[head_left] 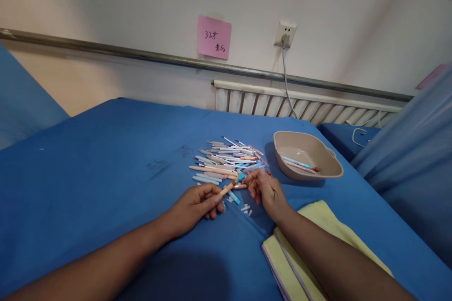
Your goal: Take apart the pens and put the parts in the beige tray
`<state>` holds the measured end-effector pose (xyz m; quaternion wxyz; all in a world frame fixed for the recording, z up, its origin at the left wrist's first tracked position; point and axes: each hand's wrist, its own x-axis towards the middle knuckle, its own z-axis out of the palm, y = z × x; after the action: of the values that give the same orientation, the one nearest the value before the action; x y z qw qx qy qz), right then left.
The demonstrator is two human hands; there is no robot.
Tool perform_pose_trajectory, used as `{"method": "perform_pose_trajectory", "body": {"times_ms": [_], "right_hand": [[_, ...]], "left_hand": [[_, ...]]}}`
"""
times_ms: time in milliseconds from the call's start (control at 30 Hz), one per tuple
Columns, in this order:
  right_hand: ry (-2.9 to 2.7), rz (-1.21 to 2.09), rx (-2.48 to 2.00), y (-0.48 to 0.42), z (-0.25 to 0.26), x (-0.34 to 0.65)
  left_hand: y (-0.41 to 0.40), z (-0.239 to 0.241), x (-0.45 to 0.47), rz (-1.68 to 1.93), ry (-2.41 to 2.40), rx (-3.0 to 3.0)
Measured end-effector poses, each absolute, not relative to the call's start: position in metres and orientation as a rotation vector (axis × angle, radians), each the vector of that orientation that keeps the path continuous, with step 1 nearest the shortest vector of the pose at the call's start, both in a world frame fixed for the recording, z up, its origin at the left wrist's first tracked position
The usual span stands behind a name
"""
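My left hand pinches a slim pen between thumb and fingers. The pen has a pale orange barrel, a brown-orange part and a light blue end, and it tilts up to the right. Beside that blue end is my right hand, its fingers curled closed; whether it grips the end or some small piece is too fine to tell. Just beyond both hands lies a loose pile of pens in white, pale blue, peach and grey. A light blue pen and several small white pieces lie below the held pen.
A beige plastic basin at the right holds a few pens. A folded yellow cloth lies under my right forearm. Blue cloth covers the table. Behind stand a radiator, a metal rail and a plugged-in cable.
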<state>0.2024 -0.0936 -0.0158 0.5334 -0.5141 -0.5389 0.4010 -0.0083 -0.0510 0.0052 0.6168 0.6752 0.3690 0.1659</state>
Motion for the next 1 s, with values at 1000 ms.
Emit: {"method": "perform_pose_trajectory", "body": {"times_ms": [1000], "right_hand": [[-2.001,0.468,-1.301,-0.093,0.006,0.196]], "left_hand": [[0.01,0.071,0.116,0.675,0.792,2.108]]}}
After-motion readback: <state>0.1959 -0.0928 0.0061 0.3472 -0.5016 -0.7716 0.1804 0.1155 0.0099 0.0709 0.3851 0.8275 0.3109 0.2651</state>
